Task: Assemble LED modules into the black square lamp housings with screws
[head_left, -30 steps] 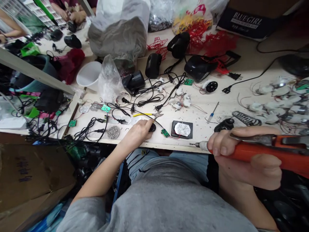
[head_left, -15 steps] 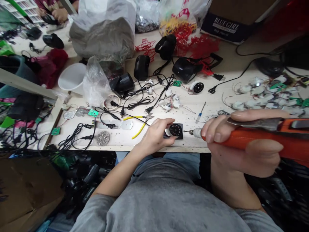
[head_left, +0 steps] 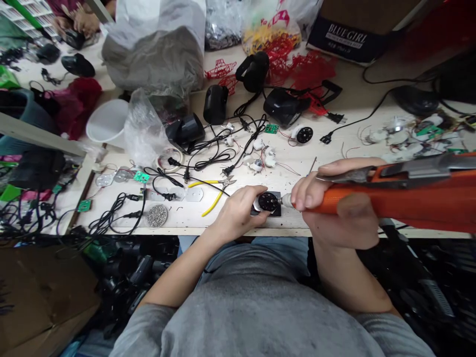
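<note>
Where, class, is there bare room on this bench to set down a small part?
Up front, a mostly bare patch between the metal bits and the pliers. Farther back, between the box and the two plugs nearest it. Crowded: the cords at left, white parts at right, and around the driver and black disc.

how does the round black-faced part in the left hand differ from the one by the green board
The held part is gripped by the left hand; the far part lies untouched on the bench. The orange power tool points at the held part's face; no tool is at the far part. The held part sits nearer the bench's front edge than the far part. Both show round black faces.
</note>
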Available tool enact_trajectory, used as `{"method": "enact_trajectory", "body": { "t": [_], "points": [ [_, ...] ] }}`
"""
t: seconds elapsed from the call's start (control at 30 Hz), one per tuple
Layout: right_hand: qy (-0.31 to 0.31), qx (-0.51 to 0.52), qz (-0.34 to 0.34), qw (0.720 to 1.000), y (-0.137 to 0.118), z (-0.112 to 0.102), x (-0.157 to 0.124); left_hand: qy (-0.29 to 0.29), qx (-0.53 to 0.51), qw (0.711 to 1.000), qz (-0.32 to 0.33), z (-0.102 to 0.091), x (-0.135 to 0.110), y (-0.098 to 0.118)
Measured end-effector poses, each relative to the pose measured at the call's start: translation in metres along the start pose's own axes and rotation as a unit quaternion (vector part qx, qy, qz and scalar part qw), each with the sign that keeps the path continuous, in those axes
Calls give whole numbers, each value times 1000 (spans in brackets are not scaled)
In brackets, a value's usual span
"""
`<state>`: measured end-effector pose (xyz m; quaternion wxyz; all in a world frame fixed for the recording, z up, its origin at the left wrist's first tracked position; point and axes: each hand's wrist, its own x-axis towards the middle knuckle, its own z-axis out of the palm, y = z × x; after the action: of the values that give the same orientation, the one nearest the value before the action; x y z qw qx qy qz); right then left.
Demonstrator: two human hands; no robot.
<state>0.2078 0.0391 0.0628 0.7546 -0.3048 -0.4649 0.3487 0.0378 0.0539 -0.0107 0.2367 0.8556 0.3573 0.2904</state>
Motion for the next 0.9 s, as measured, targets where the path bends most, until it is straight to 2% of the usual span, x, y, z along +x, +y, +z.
{"method": "enact_trajectory", "body": {
  "t": [0.57,0.73,0.9],
  "points": [
    [11,6,15,1000,9,7,-2,-19,-18,1000,13,-6,0,3],
    [14,-7,17,1000,12,8,-1,-31,-19,999,-4,-6,-1,4],
    [-13,-46,84,995,13,-2,-7,-51,-39,998,-5,-10,0,2]
  ]
}}
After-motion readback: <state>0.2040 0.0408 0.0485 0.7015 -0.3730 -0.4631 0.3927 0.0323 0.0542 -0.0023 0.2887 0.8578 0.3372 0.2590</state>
